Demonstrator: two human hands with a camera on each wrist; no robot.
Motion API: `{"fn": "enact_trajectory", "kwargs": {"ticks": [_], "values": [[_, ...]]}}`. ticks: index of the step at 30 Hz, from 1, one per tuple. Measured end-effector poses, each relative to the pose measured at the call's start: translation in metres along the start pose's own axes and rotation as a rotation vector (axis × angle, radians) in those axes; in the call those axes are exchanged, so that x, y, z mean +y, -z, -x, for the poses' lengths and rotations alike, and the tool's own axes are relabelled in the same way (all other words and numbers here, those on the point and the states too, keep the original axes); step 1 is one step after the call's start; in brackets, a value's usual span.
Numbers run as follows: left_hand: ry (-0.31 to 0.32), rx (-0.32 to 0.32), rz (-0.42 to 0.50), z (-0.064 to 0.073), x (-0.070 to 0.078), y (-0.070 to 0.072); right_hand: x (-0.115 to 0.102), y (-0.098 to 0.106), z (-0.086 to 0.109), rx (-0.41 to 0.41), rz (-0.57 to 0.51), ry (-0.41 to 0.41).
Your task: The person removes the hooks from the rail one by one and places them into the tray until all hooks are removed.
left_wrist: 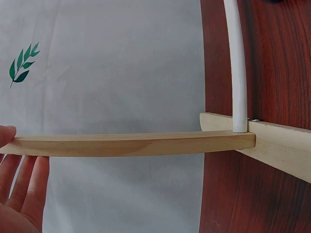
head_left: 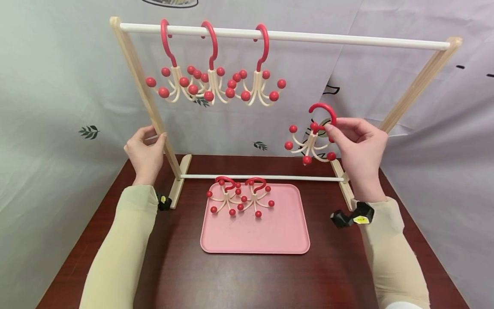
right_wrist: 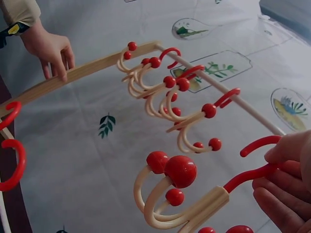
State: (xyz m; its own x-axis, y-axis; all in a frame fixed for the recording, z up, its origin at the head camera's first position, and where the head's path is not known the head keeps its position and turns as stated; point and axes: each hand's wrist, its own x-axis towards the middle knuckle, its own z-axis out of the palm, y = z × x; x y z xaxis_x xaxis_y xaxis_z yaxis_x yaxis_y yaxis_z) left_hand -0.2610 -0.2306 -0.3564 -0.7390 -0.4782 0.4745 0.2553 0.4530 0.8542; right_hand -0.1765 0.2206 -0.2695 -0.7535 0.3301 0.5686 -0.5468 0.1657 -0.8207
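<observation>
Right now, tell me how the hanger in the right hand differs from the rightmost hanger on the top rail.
Support: the held hanger is pinched in the right hand; the rightmost hanger hangs from the top rail.
Height: in the head view, the held hanger appears lower than the rightmost hanger.
Both have red hooks, pale stems and curved arms tipped with red balls.

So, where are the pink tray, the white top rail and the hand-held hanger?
Pink tray [head_left: 254, 235], head view: bare floor toward the front.
White top rail [head_left: 308, 37], head view: bare middle stretch.
Hand-held hanger [head_left: 311, 140], head view: its cream stem.
</observation>
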Motion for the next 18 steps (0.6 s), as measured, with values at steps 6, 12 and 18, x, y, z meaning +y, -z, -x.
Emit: {"fn": "enact_trajectory", "kwargs": {"ticks": [6, 12, 18], "values": [[0.006, -0.002, -0.013, -0.001, -0.002, 0.0, 0.009, 0.002, 0.012, -0.023, 0.017, -0.018], [0.003, -0.002, -0.006, 0.0, -0.001, 0.0, 0.021, 0.004, 0.025, -0.062, 0.008, -0.068], [0.0, 0.001, -0.01, 0.0, 0.001, 0.0, 0.036, 0.007, 0.039, -0.105, 0.081, -0.079]]}}
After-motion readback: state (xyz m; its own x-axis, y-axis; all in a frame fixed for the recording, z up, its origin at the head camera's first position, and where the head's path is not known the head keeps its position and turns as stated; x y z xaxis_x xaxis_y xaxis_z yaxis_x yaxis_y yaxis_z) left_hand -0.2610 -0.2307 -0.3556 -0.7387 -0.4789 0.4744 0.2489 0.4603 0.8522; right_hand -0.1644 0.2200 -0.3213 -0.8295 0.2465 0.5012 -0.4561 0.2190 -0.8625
